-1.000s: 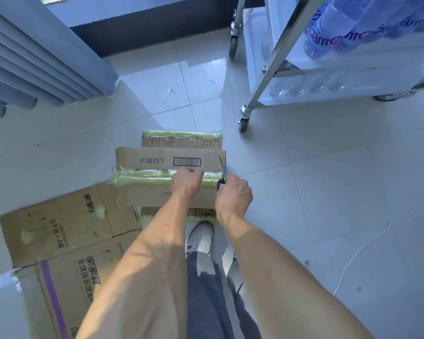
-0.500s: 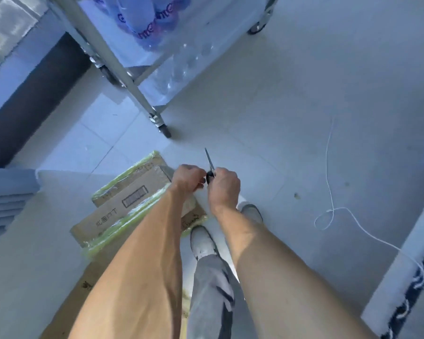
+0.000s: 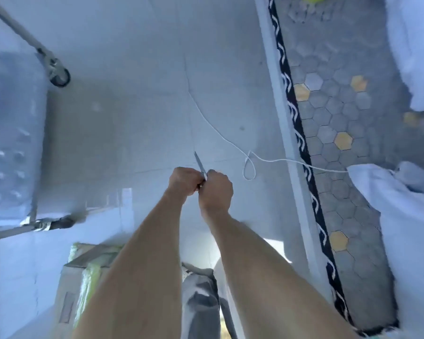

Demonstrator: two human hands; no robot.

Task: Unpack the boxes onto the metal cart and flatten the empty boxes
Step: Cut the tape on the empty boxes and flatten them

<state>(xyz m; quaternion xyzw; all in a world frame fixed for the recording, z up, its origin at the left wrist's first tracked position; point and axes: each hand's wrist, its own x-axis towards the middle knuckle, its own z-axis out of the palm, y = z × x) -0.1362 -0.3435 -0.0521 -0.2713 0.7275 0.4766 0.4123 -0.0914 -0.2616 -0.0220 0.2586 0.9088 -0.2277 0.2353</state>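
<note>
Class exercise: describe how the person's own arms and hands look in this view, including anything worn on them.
Both forearms are bare, with no sleeves in view. The left hand and right hand wear no gloves; no watch, ring or bracelet shows.

Both arms reach forward; left hand (image 3: 184, 182) and right hand (image 3: 216, 192) fisted, knuckles touching.

We've got both hands together mid-floor, left hand (image 3: 184, 181) touching right hand (image 3: 216, 190), the blade (image 3: 200, 165) poking up between them. Cart (image 3: 12, 133) well off to the left, its wheel (image 3: 59, 75) up ahead-left. Box (image 3: 83, 277) behind-left, near the left forearm. Cord (image 3: 249, 165) loops just right; rug (image 3: 340, 148) farther right.
</note>
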